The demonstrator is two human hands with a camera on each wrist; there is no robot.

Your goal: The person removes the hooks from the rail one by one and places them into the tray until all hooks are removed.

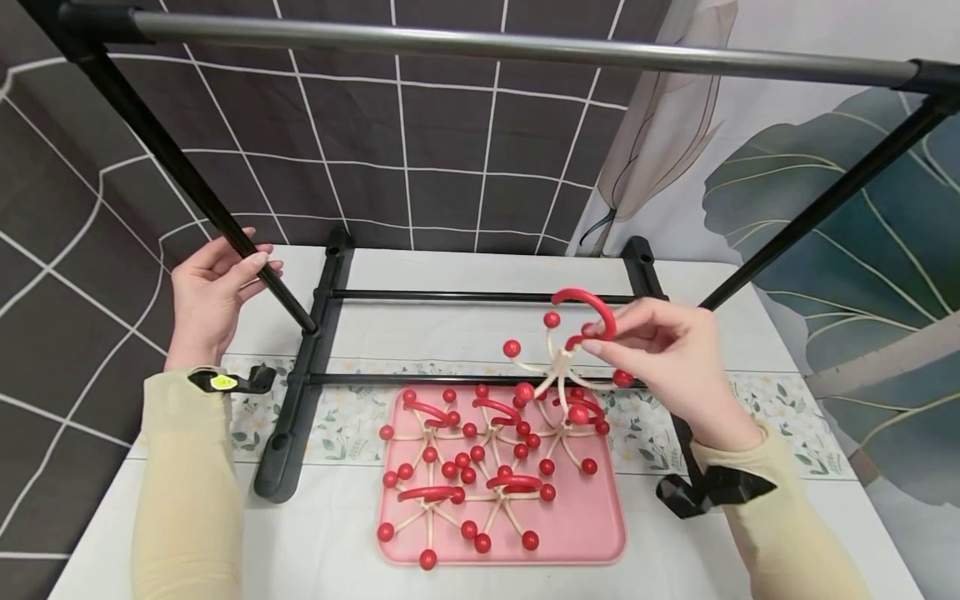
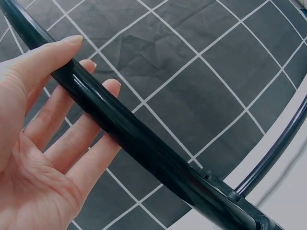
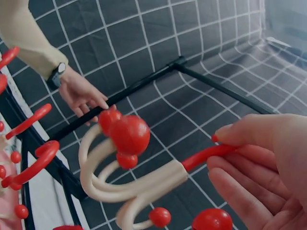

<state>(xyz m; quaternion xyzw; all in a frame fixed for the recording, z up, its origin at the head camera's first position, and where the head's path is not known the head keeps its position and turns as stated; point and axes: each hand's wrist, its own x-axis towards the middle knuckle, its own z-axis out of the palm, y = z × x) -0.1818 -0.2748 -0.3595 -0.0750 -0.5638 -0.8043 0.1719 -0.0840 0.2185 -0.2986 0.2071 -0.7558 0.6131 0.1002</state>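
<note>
At the left, my left hand holds the slanted black post of a clothes rack, with the thumb on one side and fingers on the other. My right hand pinches the red hook of a hanger between thumb and fingertips. This hanger has several curved cream arms tipped with red balls, and it hangs above the tray's back edge. Below it, a pink tray bears several similar hangers with red hooks. In the right wrist view, the held hanger's cream stem shows close up.
The rack's silver top rail spans the upper view. Two thin black lower bars join its black feet on the white table. A dark gridded cloth hangs behind; a leaf-patterned curtain is at right.
</note>
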